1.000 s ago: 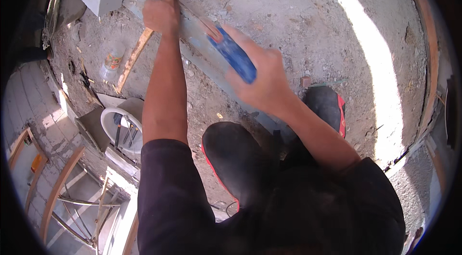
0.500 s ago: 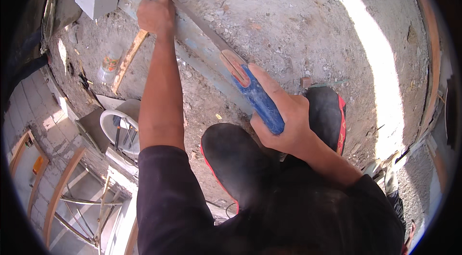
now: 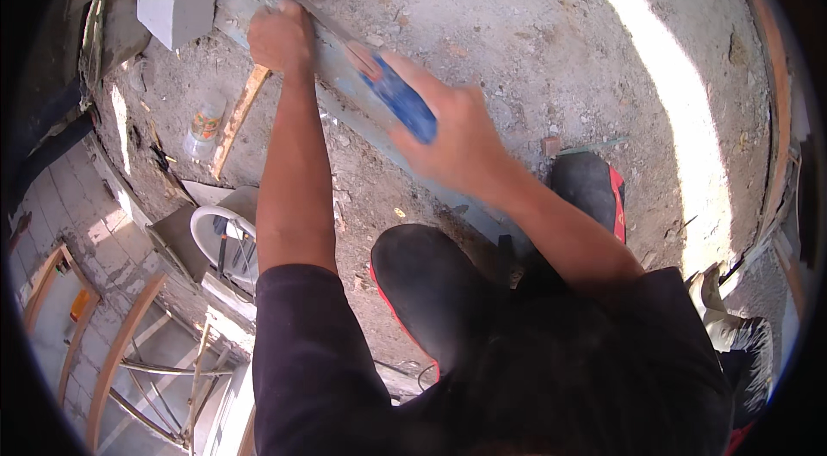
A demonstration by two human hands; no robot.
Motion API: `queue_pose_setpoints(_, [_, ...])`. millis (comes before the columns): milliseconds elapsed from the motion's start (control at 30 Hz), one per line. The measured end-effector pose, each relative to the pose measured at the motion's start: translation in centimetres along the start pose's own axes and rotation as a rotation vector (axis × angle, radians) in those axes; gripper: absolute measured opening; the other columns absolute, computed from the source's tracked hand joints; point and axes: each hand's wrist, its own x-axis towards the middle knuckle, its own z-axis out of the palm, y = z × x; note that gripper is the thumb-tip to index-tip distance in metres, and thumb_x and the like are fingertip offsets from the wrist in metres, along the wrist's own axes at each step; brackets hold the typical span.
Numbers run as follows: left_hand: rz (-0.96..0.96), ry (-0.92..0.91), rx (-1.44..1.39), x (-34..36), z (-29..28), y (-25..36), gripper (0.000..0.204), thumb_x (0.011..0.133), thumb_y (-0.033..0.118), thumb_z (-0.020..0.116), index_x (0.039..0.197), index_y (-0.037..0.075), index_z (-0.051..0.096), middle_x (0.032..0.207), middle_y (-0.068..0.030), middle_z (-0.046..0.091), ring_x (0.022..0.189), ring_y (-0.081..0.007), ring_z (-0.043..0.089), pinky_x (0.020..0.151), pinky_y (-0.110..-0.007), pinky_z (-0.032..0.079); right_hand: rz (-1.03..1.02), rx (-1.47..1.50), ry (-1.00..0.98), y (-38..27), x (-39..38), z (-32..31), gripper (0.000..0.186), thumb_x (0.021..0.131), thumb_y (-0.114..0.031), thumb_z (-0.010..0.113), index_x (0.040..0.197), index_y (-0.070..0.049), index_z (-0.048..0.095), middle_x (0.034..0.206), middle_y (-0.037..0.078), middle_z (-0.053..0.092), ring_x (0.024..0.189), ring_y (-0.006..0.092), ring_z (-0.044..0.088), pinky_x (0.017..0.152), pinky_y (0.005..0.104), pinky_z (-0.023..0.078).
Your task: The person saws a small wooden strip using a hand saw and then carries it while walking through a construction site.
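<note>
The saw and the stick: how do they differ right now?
Colour: the saw has a blue handle; the stick is pale brown wood.
Hold: the right hand grips the saw; the left hand is closed at the stick's upper end.
Slant: the saw's near end points to the lower right, the stick's to the lower left.
Shared: both are long and narrow.
</note>
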Motion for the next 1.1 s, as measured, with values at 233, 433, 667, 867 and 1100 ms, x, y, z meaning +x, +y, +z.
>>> queue_pose_setpoints(233, [-0.044,0.012,-0.012,-1.1,-0.4,0.3,0.035,0.080,0.034,0.057,0.084,0.002,0.071,0.085,-0.0241,0.069,0.082,-0.0420,0.068,0.075,-0.051,0.052,-0.226,-0.011,0.113,1.8,-6.1,-6.5,0.072,0.070,-0.001,0.065,0.140,-0.001,0.050,0.105,0.019,0.069,0.070,0.0313,0.068,0.065,0.0346,0.055])
queue_pose_setpoints(433, [0.049,-0.022,-0.109,-0.7,-0.2,-0.4,0.040,0.086,0.040,0.059,0.084,0.001,0.070,0.088,-0.0259,0.067,0.084,-0.0426,0.065,0.078,-0.053,0.049,-0.307,-0.727,-0.082,5.8,-4.2,-10.1,0.074,0.073,-0.018,0.076,0.140,-0.005,0.049,0.112,0.017,0.059,0.108,0.0323,0.056,0.096,0.0426,0.045])
queue_pose_setpoints(667, [0.559,0.039,-0.263,-10.1,-4.7,-3.9,0.040,0.089,0.041,0.065,0.107,0.005,0.066,0.121,-0.0252,0.058,0.116,-0.0402,0.049,0.100,-0.049,0.036,0.034,-0.570,0.172,6.1,-21.2,-13.0,0.061,0.084,-0.023,0.072,0.137,-0.002,0.050,0.123,0.022,0.055,0.116,0.0394,0.051,0.101,0.0466,0.039])
queue_pose_setpoints(867, [0.435,-0.150,-0.283,-13.7,-9.7,-6.4,0.038,0.076,0.024,0.079,0.107,0.007,0.065,0.103,-0.0113,0.066,0.103,-0.0316,0.058,0.097,-0.047,0.039,0.170,-0.454,0.203,6.7,-25.4,-13.0,0.055,0.087,-0.021,0.069,0.135,-0.001,0.051,0.125,0.024,0.055,0.118,0.0411,0.051,0.102,0.0458,0.040])
queue_pose_setpoints(1100, [0.268,0.004,-1.099,-12.7,-27.9,-1.4,0.038,0.091,0.032,0.070,0.113,0.002,0.062,0.098,-0.0123,0.067,0.075,-0.0228,0.067,0.061,-0.034,0.054,-0.145,-0.436,0.159,-1.3,-17.7,-8.6,0.069,0.083,-0.029,0.074,0.141,-0.004,0.046,0.138,0.026,0.048,0.127,0.0424,0.046,0.107,0.0475,0.036])
